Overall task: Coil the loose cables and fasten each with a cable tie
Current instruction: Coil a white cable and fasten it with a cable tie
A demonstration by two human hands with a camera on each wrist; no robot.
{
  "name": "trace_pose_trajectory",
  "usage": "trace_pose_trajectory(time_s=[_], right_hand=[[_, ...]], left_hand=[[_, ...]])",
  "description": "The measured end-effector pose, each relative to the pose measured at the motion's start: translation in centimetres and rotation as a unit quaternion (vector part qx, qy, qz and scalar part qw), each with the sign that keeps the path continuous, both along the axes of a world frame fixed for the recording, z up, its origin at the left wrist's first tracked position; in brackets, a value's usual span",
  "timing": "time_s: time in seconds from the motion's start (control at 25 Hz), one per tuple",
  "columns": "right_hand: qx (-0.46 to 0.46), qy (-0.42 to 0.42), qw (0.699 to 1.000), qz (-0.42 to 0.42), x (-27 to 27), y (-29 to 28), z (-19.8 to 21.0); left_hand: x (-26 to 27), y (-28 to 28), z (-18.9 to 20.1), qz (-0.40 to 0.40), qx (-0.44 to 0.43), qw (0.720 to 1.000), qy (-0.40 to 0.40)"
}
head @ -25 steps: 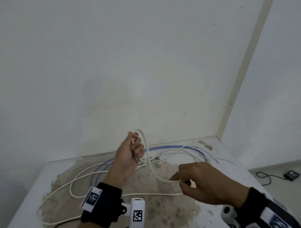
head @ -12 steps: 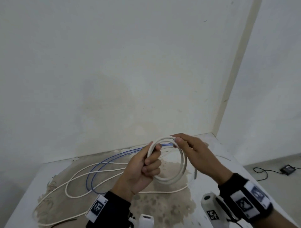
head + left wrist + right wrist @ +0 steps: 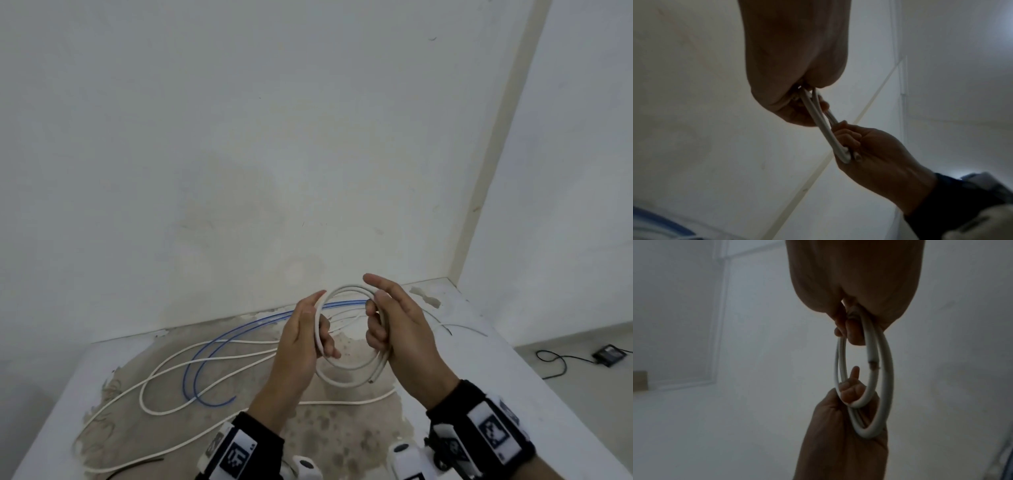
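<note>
A white cable coil [image 3: 346,381] of a few turns hangs upright above the table between both hands. My left hand [image 3: 303,342] grips its left side, fingers curled through the ring and thumb along the outside. My right hand [image 3: 394,329] grips the right side with its index finger stretched out. A cut end [image 3: 375,377] sticks out at the coil's lower right. The left wrist view shows the coil [image 3: 819,123] edge-on between the left hand [image 3: 797,68] and the right hand [image 3: 879,154]. In the right wrist view the coil [image 3: 887,369] runs from the right hand [image 3: 855,280] to the left hand [image 3: 838,434].
Loose white cables [image 3: 164,411] and a blue cable [image 3: 197,373] lie in wide loops on the stained white table [image 3: 513,394], left of and behind my hands. Walls close the back and right. A black adapter [image 3: 609,354] with its cord lies on the floor to the right.
The right hand brought the cable up to the left hand to form a ring, then shifted down to grip the coil's right side. The left hand kept hold and lowered slightly.
</note>
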State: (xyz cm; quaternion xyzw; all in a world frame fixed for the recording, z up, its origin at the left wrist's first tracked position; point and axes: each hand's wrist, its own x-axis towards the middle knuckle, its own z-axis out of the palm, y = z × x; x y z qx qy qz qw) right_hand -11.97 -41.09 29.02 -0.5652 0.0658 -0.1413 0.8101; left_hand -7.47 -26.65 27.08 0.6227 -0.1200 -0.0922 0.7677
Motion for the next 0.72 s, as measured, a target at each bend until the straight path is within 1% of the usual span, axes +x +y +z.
trace_pose_trajectory(time_s=[0.04,0.08,0.16,0.24,0.32,0.4,0.48,0.56,0.6,0.64,0.72], right_hand=[[0.008,-0.004,1.0,0.0,0.2,0.1,0.0],[-0.001,-0.006,1.0,-0.001,0.4,0.2,-0.1],[-0.039,-0.002,0.999,-0.007,0.4,0.0,-0.2],[-0.05,0.013,0.999,-0.006,0.6,-0.2,-0.5],[-0.03,0.028,0.999,-0.001,0.9,-0.3,-0.9],[-0.005,0.021,1.0,-0.005,1.1,0.0,-1.1],[-0.009,0.01,1.0,-0.009,1.1,0.6,-1.3],[-0.013,0.011,1.0,-0.003,1.1,1.3,-1.6],[-0.002,0.018,1.0,-0.001,1.1,1.5,-1.8],[0.019,0.025,0.999,-0.005,1.1,1.5,-1.9],[0.065,0.041,0.997,-0.023,1.3,1.2,-1.8]], left_hand=[[-0.1,0.2,0.0,0.009,-0.008,1.0,0.001],[0.0,0.5,0.1,0.009,-0.028,0.999,0.019],[0.3,0.8,0.7,-0.011,-0.066,0.995,0.076],[0.5,1.2,1.2,-0.042,-0.039,0.993,0.106],[0.4,1.0,1.2,-0.053,-0.011,0.993,0.109],[0.3,0.4,1.2,-0.025,-0.051,0.992,0.115],[0.5,-0.2,1.2,0.021,-0.126,0.984,0.127],[1.0,-0.4,1.5,0.053,-0.171,0.976,0.125],[1.2,-0.4,1.5,0.06,-0.166,0.977,0.117],[1.3,-0.3,1.3,0.056,-0.142,0.983,0.106],[1.2,0.0,1.1,0.036,-0.064,0.995,0.068]])
